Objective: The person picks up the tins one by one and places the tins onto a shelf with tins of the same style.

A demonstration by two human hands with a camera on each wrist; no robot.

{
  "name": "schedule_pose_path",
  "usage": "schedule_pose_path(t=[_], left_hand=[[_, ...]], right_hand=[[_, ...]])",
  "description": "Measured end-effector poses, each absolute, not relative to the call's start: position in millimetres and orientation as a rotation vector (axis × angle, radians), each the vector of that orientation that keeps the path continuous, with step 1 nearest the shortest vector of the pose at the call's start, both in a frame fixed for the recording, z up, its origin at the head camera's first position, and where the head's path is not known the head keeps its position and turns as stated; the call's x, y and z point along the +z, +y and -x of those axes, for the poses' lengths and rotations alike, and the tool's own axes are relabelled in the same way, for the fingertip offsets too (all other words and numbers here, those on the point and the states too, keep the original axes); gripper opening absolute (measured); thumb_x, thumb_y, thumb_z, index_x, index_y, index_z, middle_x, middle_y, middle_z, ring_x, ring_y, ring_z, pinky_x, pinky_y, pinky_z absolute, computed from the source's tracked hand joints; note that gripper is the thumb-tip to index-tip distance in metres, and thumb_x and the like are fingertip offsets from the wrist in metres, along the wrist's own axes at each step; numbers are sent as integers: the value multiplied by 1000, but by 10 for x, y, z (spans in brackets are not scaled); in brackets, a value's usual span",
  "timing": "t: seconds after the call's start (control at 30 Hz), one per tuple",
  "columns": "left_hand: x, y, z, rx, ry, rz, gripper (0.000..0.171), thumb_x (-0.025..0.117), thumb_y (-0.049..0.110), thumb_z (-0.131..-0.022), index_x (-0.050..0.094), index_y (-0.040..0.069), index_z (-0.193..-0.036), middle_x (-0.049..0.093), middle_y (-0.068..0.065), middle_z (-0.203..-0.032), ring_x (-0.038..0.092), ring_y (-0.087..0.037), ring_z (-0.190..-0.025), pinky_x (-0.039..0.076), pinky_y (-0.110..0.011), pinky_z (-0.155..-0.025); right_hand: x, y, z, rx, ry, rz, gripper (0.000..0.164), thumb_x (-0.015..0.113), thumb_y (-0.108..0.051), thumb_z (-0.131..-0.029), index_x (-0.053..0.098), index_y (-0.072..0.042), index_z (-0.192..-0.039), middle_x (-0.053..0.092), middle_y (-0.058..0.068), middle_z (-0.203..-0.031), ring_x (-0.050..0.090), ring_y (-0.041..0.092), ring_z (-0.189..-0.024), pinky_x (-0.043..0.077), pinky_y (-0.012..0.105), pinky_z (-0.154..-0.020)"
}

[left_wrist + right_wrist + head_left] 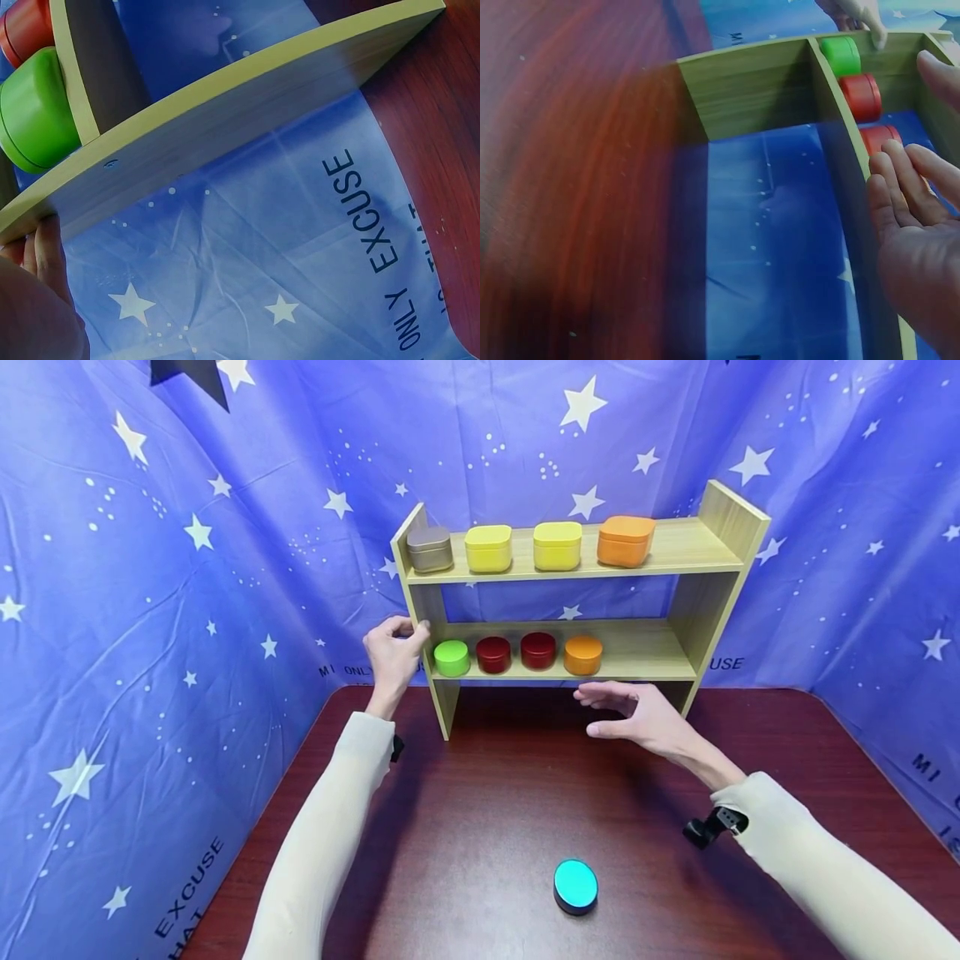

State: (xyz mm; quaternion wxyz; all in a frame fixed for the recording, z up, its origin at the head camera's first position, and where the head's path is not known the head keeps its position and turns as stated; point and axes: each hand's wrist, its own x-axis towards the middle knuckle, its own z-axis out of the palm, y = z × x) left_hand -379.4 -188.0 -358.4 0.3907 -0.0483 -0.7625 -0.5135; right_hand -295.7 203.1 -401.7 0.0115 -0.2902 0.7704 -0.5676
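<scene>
My left hand holds the left side panel of a two-tier wooden shelf, its thumb at the front edge. In the left wrist view, the fingers lie against the panel's outer face. My right hand hovers in front of the lower tier, thumb apart from the fingers and nothing between them. Nearest to it is an orange round tin. Left of that stand two dark red round tins and a green round tin. A teal-lidded round tin sits on the table.
Along the upper tier stand a grey-brown squarish tin, two yellow ones and an orange squarish tin. The dark red table is bordered by blue star-printed cloth behind and at both sides.
</scene>
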Motion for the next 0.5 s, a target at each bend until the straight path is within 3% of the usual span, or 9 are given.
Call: schedule_pose_path(t=[0.5], left_hand=[[-3598,-1876,3802,-1324,-1924,126,20,81,16,-85,81,-4,-85,77,-22,-80,57,3,-65,46,-13,-66]], right_hand=[[-4352,2000,2749,-1694,2371,1010,57,84,0,-89,64,8,-142,76,-22,-126,70,2,-121,51,11,-103]])
